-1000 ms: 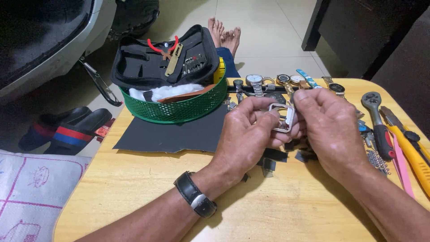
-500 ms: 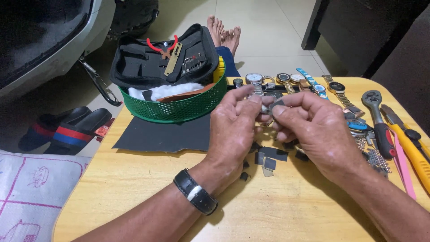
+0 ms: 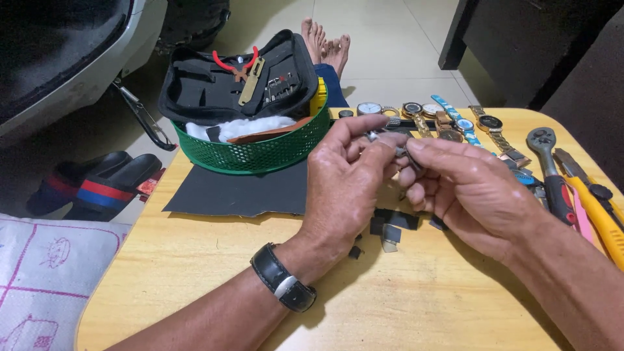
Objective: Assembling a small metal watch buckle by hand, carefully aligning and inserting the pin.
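Over a round wooden table (image 3: 195,273) the person's left hand (image 3: 344,188) and right hand (image 3: 468,188) meet, fingertips pressed together around a small metal piece (image 3: 383,138), silvery and mostly hidden by the fingers, so its exact kind cannot be told. The left hand pinches it between thumb and forefinger, and the right hand grips its other end with thumb and first fingers curled in; both hands are clenched on it, raised a little above the tabletop. A black wrist strap (image 3: 284,286) with a metal buckle sits on the left wrist. Directly below the hands lie several small dark loose bits (image 3: 390,227) on the wood. Behind the hands a row of wristwatches (image 3: 442,117) runs along the far edge of the table. To the left of them stands a green mesh basket (image 3: 260,153) on a dark sheet (image 3: 234,192), holding an open black tool case (image 3: 240,84) with red-handled pliers (image 3: 233,64) and some white wadding (image 3: 250,125). At the right edge lie a ratchet wrench (image 3: 552,169) and a yellow-handled tool (image 3: 601,218). Sandals (image 3: 97,185) rest on the floor to the left, and bare feet (image 3: 325,39) show beyond the table
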